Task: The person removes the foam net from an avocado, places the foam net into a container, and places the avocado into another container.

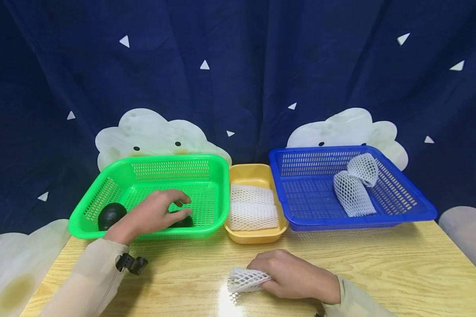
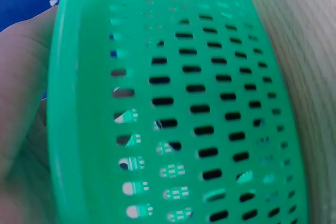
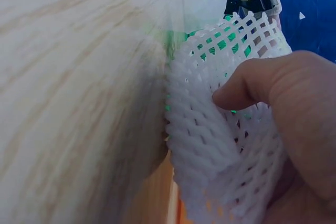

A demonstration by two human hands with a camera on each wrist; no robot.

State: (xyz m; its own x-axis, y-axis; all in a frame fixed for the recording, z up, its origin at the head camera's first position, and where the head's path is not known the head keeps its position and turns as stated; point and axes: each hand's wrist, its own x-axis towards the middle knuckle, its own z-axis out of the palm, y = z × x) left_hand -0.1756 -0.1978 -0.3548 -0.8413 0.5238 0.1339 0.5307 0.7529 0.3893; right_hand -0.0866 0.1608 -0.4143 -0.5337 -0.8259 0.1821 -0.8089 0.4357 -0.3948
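My left hand (image 1: 154, 214) reaches over the near wall of the green basket (image 1: 219, 193), thumb and fingers parted. Just under the thumb is a dark rounded object (image 1: 184, 221), partly hidden by the hand. A second one, a smooth black ball-shaped object (image 1: 112, 215), lies at the basket's left end. Above the wooden table, my right hand (image 1: 295, 274) pinches a white foam fruit net (image 1: 246, 280) by one end. Its mesh mouth points left, and in the right wrist view the thumb presses into the mesh (image 3: 210, 114).
Between the baskets stands a yellow tray (image 1: 255, 237) with white foam nets (image 1: 254, 215) lying in it. A blue basket (image 1: 353, 220) on the right contains two white foam nets (image 1: 353, 193). A dark blue curtain (image 1: 246, 66) hangs behind the table (image 1: 194, 264).
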